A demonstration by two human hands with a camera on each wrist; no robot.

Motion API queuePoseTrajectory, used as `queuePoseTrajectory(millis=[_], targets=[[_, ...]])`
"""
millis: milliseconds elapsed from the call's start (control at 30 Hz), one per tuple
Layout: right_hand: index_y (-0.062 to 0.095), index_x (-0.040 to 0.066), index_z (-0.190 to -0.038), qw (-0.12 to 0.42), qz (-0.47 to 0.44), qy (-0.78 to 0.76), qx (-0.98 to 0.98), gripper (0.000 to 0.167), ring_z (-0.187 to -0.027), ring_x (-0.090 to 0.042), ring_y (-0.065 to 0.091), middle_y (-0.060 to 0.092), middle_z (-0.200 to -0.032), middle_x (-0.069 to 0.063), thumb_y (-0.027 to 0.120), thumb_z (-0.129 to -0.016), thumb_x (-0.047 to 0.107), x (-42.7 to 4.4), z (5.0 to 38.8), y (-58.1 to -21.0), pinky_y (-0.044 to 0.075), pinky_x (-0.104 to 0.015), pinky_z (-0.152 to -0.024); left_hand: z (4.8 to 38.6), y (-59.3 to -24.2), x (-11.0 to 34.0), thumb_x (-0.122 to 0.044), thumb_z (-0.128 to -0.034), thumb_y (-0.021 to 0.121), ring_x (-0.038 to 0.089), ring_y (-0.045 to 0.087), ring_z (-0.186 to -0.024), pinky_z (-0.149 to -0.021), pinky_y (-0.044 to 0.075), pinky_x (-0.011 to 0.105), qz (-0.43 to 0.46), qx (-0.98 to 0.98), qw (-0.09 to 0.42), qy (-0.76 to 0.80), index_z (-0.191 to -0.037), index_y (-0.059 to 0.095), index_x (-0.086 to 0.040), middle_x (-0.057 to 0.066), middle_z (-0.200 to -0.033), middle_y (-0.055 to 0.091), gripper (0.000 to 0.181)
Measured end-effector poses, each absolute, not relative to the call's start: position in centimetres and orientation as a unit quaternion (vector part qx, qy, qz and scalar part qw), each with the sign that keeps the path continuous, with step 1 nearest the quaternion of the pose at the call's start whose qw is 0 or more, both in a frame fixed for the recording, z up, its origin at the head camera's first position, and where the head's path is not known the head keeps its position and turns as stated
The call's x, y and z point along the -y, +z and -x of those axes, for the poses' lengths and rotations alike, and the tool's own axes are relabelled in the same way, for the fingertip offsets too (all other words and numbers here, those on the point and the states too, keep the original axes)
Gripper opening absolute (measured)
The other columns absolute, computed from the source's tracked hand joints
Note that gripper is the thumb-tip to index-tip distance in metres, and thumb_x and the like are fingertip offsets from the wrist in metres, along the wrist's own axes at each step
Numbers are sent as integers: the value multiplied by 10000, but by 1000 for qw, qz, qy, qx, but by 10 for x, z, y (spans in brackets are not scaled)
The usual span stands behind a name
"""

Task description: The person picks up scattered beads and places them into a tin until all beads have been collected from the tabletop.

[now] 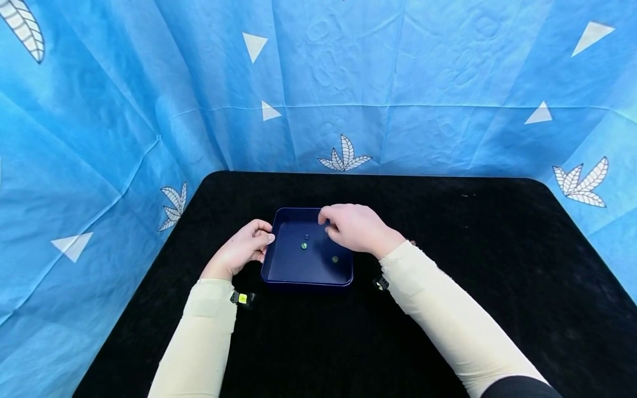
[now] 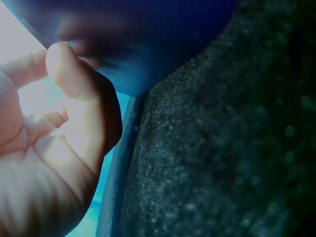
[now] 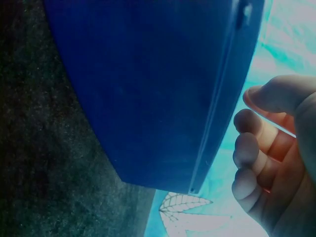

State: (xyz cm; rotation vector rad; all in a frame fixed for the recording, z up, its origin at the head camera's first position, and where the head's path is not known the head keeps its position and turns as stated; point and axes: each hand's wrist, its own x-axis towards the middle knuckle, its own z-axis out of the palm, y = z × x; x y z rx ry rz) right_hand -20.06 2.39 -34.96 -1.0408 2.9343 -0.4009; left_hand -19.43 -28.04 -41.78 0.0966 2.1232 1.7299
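A dark blue tray [image 1: 308, 273] lies on the black table, with small round pieces inside: a green one [image 1: 304, 246], a tiny dark one [image 1: 307, 236] and a dull greenish one [image 1: 335, 259]. My left hand [image 1: 244, 247] grips the tray's left side, thumb at the rim; the left wrist view shows this hand [image 2: 59, 123] close up against the blue wall. Over the tray's right back part, my right hand [image 1: 358, 228] has its fingers curled. In the right wrist view, that hand [image 3: 281, 148] is beside the tray wall [image 3: 148, 98], with nothing visible in its fingers.
The black table [image 1: 423, 331] extends around the tray. Blue patterned cloth [image 1: 423, 83] hangs behind the table and along its sides. Tiny light specks [image 1: 468, 195] lie on the table at the back right.
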Motion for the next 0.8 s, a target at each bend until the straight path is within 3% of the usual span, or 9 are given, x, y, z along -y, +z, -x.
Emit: queuePoseTrajectory(millis=[333, 800], targets=[[696, 185, -1116, -26, 330, -153, -931, 167, -681, -101, 529, 584, -810, 97, 636, -961, 183, -41, 198, -340, 478, -316, -644, 195, -421, 280, -152, -1015, 574, 205, 535, -738, -619, 539, 323, -29, -762, 197, 617, -1265, 434, -6, 135, -983, 550, 321], [701, 193, -1079, -25, 277, -158, -947, 143, -674, -96, 532, 580, -778, 101, 669, -941, 216, -89, 188, -343, 486, -351, -655, 196, -421, 279, -134, -1016, 574, 196, 541, -729, -609, 540, 320, -32, -754, 197, 626, -1269, 427, 15, 169, -1018, 550, 328]])
